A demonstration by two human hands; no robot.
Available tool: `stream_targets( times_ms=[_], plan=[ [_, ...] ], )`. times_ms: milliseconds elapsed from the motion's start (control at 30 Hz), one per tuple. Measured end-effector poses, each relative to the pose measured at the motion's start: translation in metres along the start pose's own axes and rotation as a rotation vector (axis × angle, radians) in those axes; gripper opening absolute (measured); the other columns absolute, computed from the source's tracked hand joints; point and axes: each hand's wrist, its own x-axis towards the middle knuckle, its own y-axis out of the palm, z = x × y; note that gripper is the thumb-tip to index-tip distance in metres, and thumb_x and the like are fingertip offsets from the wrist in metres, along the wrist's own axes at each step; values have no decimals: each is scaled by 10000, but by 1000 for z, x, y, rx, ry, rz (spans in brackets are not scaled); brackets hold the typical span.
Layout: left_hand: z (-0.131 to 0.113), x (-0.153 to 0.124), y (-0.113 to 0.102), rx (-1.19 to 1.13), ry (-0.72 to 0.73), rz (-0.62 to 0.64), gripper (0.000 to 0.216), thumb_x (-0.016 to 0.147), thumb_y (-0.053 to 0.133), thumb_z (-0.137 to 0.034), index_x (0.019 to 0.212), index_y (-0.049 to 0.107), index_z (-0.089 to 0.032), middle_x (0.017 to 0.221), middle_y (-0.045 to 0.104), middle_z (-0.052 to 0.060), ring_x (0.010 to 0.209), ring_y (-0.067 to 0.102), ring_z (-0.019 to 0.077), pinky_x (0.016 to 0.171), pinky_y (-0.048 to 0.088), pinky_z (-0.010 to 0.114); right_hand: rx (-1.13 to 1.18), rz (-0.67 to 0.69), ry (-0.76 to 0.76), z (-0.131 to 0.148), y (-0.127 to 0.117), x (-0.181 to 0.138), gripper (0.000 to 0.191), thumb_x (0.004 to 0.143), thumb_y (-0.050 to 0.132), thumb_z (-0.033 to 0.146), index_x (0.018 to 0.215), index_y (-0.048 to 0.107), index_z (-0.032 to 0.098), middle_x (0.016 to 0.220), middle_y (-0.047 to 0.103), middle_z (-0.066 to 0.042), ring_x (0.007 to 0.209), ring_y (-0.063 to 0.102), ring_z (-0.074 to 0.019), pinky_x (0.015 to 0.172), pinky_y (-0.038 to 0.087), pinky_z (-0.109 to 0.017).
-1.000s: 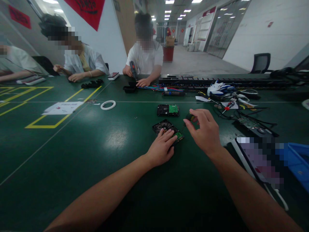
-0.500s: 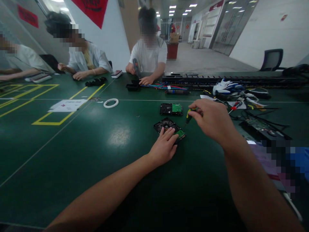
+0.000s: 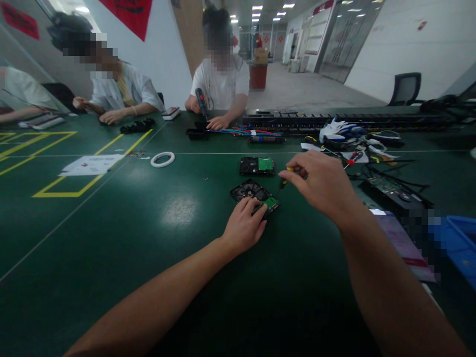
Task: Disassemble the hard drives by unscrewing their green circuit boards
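Observation:
A black hard drive (image 3: 247, 188) with a green circuit board lies turned at an angle on the green table. My left hand (image 3: 245, 220) holds it by the near edge, fingers bent over its top and thumb at the side. Between the fingers of my right hand (image 3: 316, 181) is a screwdriver (image 3: 283, 182) with a yellow and dark handle. Its thin shaft points down at the board's right corner; whether the tip touches a screw is too small to tell. Just behind lies a second hard drive (image 3: 256, 165), its green board facing up.
A white ring (image 3: 162, 159) and paper sheets (image 3: 91, 165) lie to the left. Gloves (image 3: 340, 131), a red screwdriver (image 3: 354, 158) and cables are on the right, near a blue bin (image 3: 459, 243). Across the table, a person (image 3: 219, 84) holds a power screwdriver (image 3: 201, 102).
The view has shifted slightly to the right. My left fingers have drawn back and curled more at the drive's near edge. The screwdriver stays over the board's corner, a little more upright.

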Motion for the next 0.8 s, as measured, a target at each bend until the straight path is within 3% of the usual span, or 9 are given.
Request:
stream_targets(
  times_ms=[133, 267, 500, 800],
  plan=[
    [0, 0, 1, 4, -9, 0, 428, 923, 564, -289, 1345, 556, -220, 1268, 551, 132, 1212, 502, 319, 1037, 493, 547, -24, -30, 38, -3, 4, 0, 205, 933, 657, 399, 870, 698, 208, 889, 701, -90, 819, 637, -251, 727, 447, -375],
    [0, 0, 2, 15, -14, -6, 423, 927, 553, -291, 1341, 560, -206, 1266, 550, 138, 1211, 499, 318, 1031, 492, 535, 62, -11, -27, -4, 5, 1, 137, 948, 621, 290, 989, 726, 212, 1004, 733, -90, 958, 663, -270, 839, 480, -408],
    [0, -1, 4, -5, -14, -25, 428, 911, 566, -257, 1337, 561, -216, 1274, 551, 136, 1206, 504, 314, 1024, 498, 535, 136, 75, -74, 0, 2, 1, 308, 919, 542, 117, 1145, 725, 218, 1162, 746, -69, 1073, 681, -272, 934, 501, -430],
    [0, -1, 5, -4, -27, -54, 356, 968, 530, -303, 1309, 590, -221, 1254, 565, 130, 1191, 522, 303, 1014, 511, 523, -14, 42, -7, 1, 0, 0, 158, 942, 647, 340, 977, 722, 206, 948, 721, -94, 877, 648, -256, 765, 453, -368]
  ],
)
